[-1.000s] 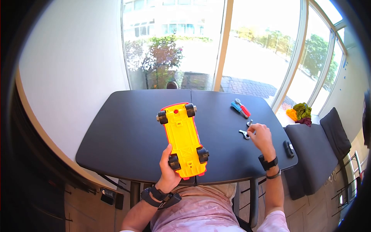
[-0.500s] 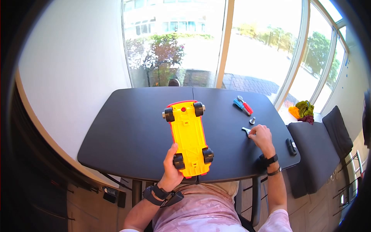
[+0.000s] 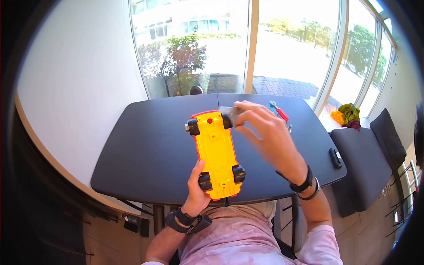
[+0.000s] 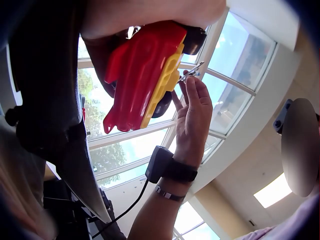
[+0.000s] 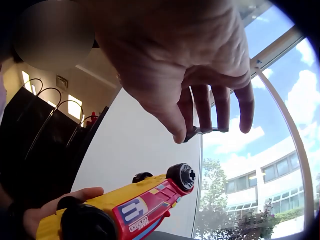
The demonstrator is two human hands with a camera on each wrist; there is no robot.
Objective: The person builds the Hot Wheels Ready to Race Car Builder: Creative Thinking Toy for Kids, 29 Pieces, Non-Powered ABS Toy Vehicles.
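Note:
A yellow and red toy car [image 3: 214, 154] is held underside up by my left hand [image 3: 195, 196], whose thumb lies beside a black rear wheel [image 3: 205, 181]. My right hand [image 3: 268, 134] pinches a small grey metal tool [image 3: 227, 110] close to the black wheel at the car's far right corner. In the left wrist view the tool [image 4: 192, 72] sits at the right hand's fingertips [image 4: 192, 82], beside the car [image 4: 145, 75]. The right wrist view has the tool [image 5: 207, 131] between thumb and fingers, above the car [image 5: 145, 200]; whether it touches the wheel is unclear.
Red-handled [image 3: 282, 115] and blue-handled [image 3: 270, 108] tools lie at the dark table's [image 3: 145, 145] back right. A small metal piece [image 3: 289, 128] is partly hidden behind my right hand. A black object [image 3: 335, 158] lies by the right edge, near a grey seat [image 3: 362, 148].
My right hand has picked the grey tool up off the table and brought it left, up to the car's far right wheel. My left hand still holds the car in nearly the same place.

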